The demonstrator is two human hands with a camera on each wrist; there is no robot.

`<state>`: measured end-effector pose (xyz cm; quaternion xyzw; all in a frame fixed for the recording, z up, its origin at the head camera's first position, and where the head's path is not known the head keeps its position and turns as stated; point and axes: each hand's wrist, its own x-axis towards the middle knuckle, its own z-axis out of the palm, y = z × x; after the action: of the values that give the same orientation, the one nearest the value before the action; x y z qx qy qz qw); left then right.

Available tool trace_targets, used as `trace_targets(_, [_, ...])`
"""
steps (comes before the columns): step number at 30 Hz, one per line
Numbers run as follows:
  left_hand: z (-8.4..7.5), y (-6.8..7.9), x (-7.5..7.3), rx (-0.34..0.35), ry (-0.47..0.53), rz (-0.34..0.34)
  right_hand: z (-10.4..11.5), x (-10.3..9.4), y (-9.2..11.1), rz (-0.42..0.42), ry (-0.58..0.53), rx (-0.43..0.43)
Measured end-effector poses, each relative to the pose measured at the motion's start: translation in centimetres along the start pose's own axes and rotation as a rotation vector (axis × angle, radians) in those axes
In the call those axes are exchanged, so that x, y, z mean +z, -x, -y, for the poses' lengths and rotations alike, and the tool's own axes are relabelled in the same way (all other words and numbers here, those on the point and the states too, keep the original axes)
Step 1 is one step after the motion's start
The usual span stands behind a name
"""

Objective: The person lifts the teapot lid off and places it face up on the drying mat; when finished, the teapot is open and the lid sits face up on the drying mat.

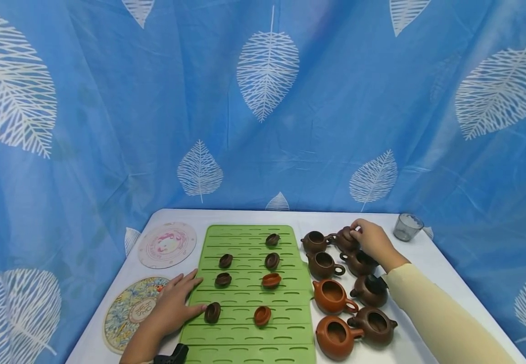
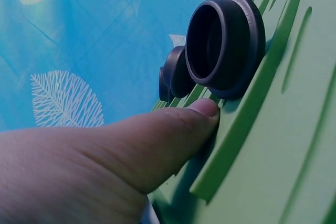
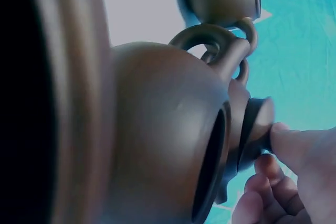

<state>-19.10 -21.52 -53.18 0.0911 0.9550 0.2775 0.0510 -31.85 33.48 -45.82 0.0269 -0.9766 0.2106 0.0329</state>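
At the far right of the table, my right hand (image 1: 374, 245) pinches a dark brown teapot lid (image 3: 257, 132) by its knob. The lid sits at the mouth of the back dark teapot (image 1: 345, 240), tilted, with a dark gap along one side in the right wrist view. My left hand (image 1: 172, 306) rests with fingers spread over the left edge of the green draining mat (image 1: 244, 333). Its thumb (image 2: 173, 129) lies beside a dark upturned lid (image 2: 223, 45); I cannot tell whether they touch. More upturned lids, including an orange-brown lid (image 1: 262, 316), lie on the mat.
Lidless teapots crowd right of the mat, among them an orange-brown teapot (image 1: 335, 337) and a dark teapot (image 1: 375, 326). A glass cup (image 1: 408, 227) stands at the back right corner. Left lie a pink-patterned round mat (image 1: 167, 245) and a colourful round mat (image 1: 126, 313).
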Motion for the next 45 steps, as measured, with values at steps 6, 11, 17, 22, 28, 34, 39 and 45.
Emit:
trace_targets(6, [0.0,0.0,-0.1,-0.004,-0.005,-0.002,-0.1,0.0,0.1,-0.032,-0.128,0.061])
trace_targets(11, [0.1,0.0,0.0,-0.012,-0.007,0.006,-0.8,0.6,-0.1,0.038,-0.638,0.176])
trace_targets(17, [0.1,0.0,0.2,-0.003,0.000,-0.005,-1.5,0.6,0.4,0.119,-1.115,0.319])
trace_targets(22, [0.1,-0.1,0.2,-0.008,0.001,-0.004,-1.7,0.4,0.8,0.156,-1.228,0.383])
trace_targets(28, [0.1,-0.2,0.1,-0.012,-0.003,-0.007,-1.8,0.5,0.9,0.152,-1.255,0.361])
trace_targets(34, [0.2,-0.1,0.2,-0.011,-0.001,-0.004,-1.0,0.8,1.0,0.136,-1.292,0.330])
trace_targets(39, [0.1,-0.1,0.1,-0.008,-0.009,-0.008,1.3,1.0,0.8,0.167,-1.279,0.322])
trace_targets(45, [0.1,-0.1,0.1,-0.017,-0.013,-0.009,4.7,2.2,0.3,0.220,-1.327,0.252])
